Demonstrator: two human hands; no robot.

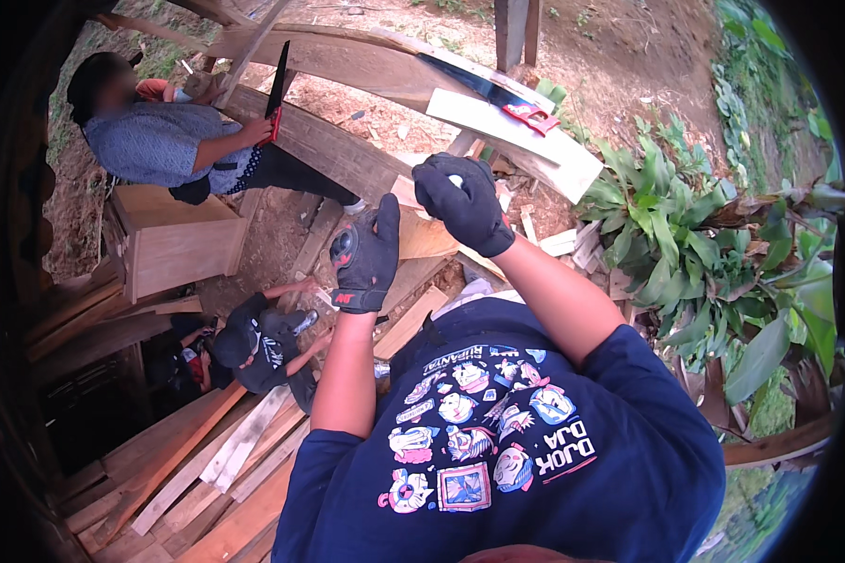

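My left hand [364,263], in a black glove, is raised over a wooden work area with its thumb stretched upward and apart; its other fingers are mostly hidden, and nothing shows in it. To its right, my right hand [465,202], also gloved in black, is closed in a fist. A small white tip [455,179] shows at its fingers, too little to name. Beyond my right hand lies a pale board [563,167], and on it rests a handsaw [532,118] with a red handle and dark blade.
At upper left a person [160,141] holds another red-handled saw [277,103] upright beside a long beam [338,155]. Lower left, a crouching person [263,342] reaches toward me near stacked planks [235,450]. A wooden cabinet [178,239] stands at left, and leafy plants [681,216] at right.
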